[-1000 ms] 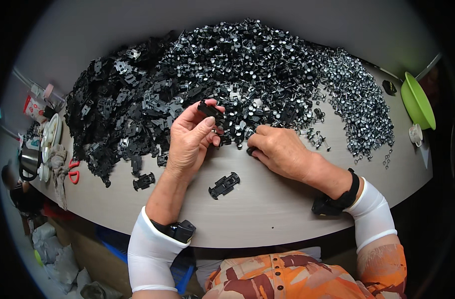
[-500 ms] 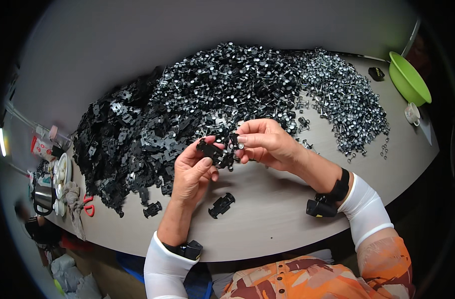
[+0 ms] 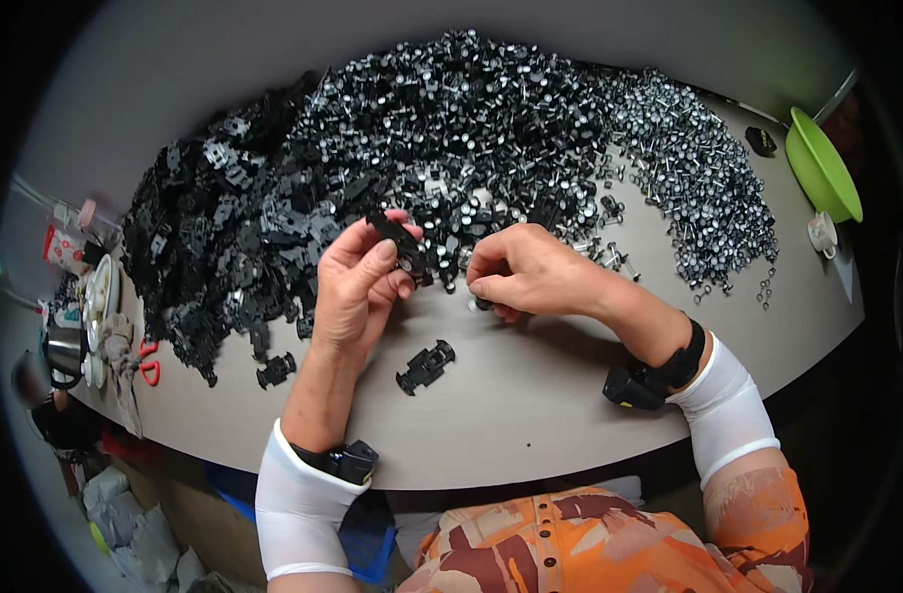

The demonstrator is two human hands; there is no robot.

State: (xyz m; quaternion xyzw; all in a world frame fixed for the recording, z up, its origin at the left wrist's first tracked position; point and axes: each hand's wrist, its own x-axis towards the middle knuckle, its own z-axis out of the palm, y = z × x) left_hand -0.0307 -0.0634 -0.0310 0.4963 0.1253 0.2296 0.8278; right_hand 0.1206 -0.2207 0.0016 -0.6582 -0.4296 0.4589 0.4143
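My left hand (image 3: 343,287) is raised over the table, thumb and fingers closed on a black plastic toy-car chassis (image 3: 396,235). The chassis is tilted and partly covered by the fingers. To its right, my right hand (image 3: 542,273) pinches a small wheel piece (image 3: 478,304) with a pale face; most of it is hidden by the fingertips. The two hands are apart. On the table below them lies another black chassis (image 3: 426,368), and one more chassis (image 3: 276,371) rests left of my left forearm.
Black chassis parts (image 3: 200,227) are heaped at left, black wheels with silvery faces (image 3: 461,109) in the middle, and shiny metal axle-like pieces (image 3: 703,178) at right. A green basin (image 3: 825,168), a white cup (image 3: 822,234), red-handled scissors (image 3: 149,364) and a grey cloth (image 3: 122,366) lie near the edges.
My right hand has drawn away to the right from the chassis in my left hand, holding a small wheel piece. The whole view has shifted slightly, so the table sits higher in it.
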